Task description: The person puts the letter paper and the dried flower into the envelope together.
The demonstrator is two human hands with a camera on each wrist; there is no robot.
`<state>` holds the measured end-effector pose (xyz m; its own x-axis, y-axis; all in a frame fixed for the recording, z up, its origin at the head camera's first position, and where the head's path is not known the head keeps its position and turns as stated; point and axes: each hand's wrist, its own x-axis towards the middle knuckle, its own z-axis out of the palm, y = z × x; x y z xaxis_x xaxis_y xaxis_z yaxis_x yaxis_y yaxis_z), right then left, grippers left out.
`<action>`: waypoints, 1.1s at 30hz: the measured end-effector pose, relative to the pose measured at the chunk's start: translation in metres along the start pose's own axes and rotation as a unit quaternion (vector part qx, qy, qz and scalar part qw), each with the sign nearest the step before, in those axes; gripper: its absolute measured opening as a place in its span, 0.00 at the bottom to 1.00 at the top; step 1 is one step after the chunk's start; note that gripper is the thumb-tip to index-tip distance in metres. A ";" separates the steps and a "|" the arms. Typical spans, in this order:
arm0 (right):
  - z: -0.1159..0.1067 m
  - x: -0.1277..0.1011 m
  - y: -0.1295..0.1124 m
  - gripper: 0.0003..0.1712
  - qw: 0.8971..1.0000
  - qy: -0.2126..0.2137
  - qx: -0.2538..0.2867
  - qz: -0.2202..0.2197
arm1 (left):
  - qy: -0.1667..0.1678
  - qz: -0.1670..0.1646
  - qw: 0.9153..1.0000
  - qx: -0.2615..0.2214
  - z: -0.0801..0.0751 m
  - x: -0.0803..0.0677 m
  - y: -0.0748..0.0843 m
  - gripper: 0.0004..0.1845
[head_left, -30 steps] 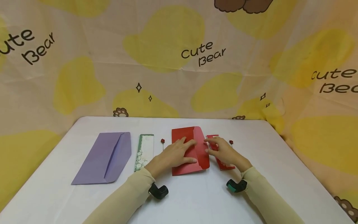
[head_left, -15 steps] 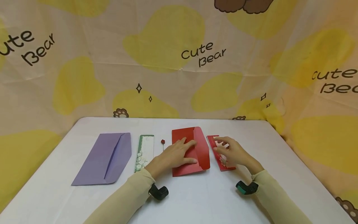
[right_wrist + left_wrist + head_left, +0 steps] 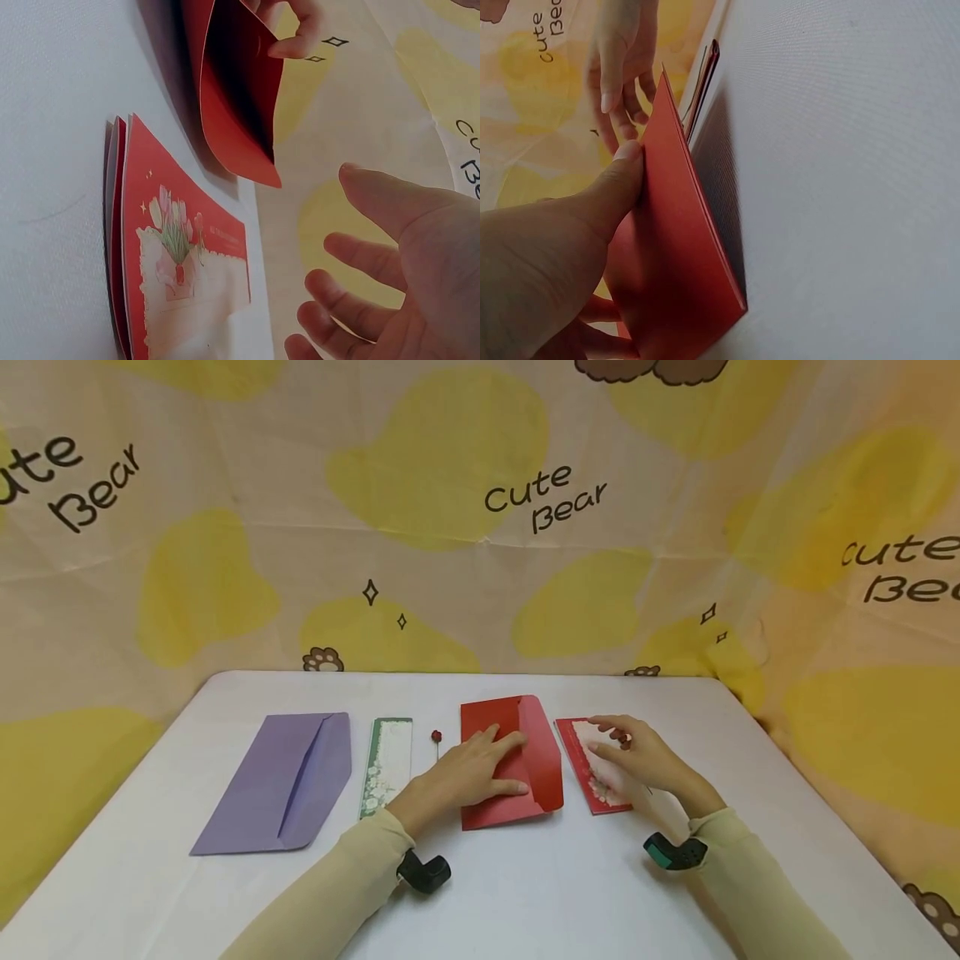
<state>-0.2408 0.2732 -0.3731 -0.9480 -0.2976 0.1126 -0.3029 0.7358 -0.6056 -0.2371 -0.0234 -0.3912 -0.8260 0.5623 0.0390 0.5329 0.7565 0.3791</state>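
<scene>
A red envelope (image 3: 517, 777) lies at the table's middle with its flap half raised. My left hand (image 3: 468, 770) rests flat on it, fingers straight; the left wrist view shows the thumb (image 3: 615, 187) against the envelope (image 3: 675, 262). Right of it lies a red greeting card (image 3: 581, 752) with a white flower picture, also seen in the right wrist view as the card (image 3: 180, 285) beside the lifted flap (image 3: 240, 97). My right hand (image 3: 630, 756) hovers over the card with fingers spread and loosely bent (image 3: 360, 262), holding nothing.
A purple envelope (image 3: 281, 781) lies at the left, with a green and white card (image 3: 386, 764) beside it. A red-headed pin (image 3: 437, 739) lies between that card and the red envelope. A "Cute Bear" cloth backdrop (image 3: 480, 510) hangs behind the white table (image 3: 525, 893).
My right hand has moved right, off the red envelope's flap edge, to above the red card. The left hand has stayed on the envelope.
</scene>
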 end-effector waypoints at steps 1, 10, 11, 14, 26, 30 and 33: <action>-0.001 0.001 0.000 0.30 1.000 -0.001 0.001 0.002 | 0.000 0.000 1.000 0.000 -0.001 0.000 0.000 0.38; -0.005 0.002 0.002 0.31 1.000 -0.006 0.008 0.011 | -0.001 -0.003 1.000 -0.005 0.001 0.002 -0.002 0.39; -0.005 0.002 0.003 0.31 1.000 -0.008 0.009 0.012 | 0.000 -0.003 1.000 -0.004 0.000 0.002 -0.002 0.39; -0.005 0.003 0.005 0.31 1.000 -0.012 0.015 0.016 | 0.000 -0.004 1.000 -0.004 0.000 0.001 -0.001 0.39; -0.006 0.002 0.010 0.32 1.000 -0.019 0.018 0.016 | 0.002 -0.005 1.000 -0.006 -0.001 0.000 0.002 0.37; -0.005 0.002 0.011 0.33 1.000 -0.022 0.016 0.010 | 0.002 -0.002 1.000 -0.004 0.000 0.000 0.001 0.37; -0.006 0.003 0.011 0.32 1.000 -0.021 0.013 0.002 | 0.007 -0.001 1.000 -0.002 0.001 0.000 0.000 0.37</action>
<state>-0.2472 0.2843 -0.3751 -0.9438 -0.3212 0.0776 -0.2968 0.7208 -0.6264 -0.2368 -0.0228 -0.3919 -0.8299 0.5557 0.0502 0.5300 0.7570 0.3822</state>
